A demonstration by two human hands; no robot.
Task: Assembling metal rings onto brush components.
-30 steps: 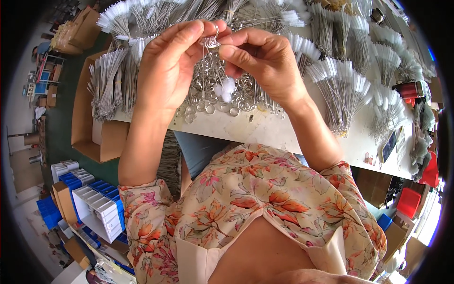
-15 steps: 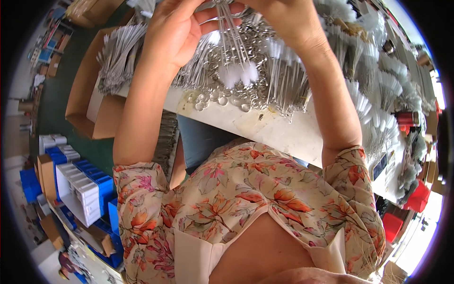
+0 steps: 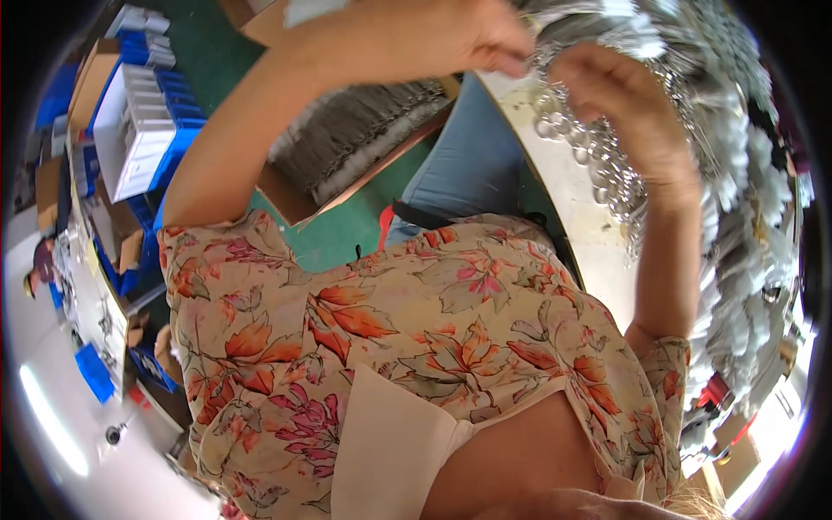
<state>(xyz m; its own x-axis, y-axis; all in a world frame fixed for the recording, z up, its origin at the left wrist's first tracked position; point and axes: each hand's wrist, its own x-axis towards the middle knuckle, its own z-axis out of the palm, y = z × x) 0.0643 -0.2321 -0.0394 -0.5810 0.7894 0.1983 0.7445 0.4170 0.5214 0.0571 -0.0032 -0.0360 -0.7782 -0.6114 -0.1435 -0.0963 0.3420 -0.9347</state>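
Observation:
My left hand (image 3: 498,42) reaches across the top of the view toward the table edge, its fingers smeared by motion. Just right of it, my right hand (image 3: 620,100) is bent over a heap of shiny metal rings (image 3: 598,160) on the pale table (image 3: 598,251). Its fingers look curled, but blur hides whether anything is between them. A small gap separates the two hands. Beyond and to the right lie bundles of thin wire-handled brushes (image 3: 737,173) with whitish bristle ends, partly hidden by my right forearm.
Below my left forearm an open cardboard box (image 3: 286,204) on the green floor holds rows of wire brushes (image 3: 355,130). White and blue bins (image 3: 139,130) stand at the left. A person (image 3: 42,264) is at the far left edge. My jeans-clad leg (image 3: 468,156) is beside the table.
The view has turned left, bringing the floor box into sight. Both hands held a bunch of wire brushes before; now that bunch no longer shows, and the hands have come to the rings.

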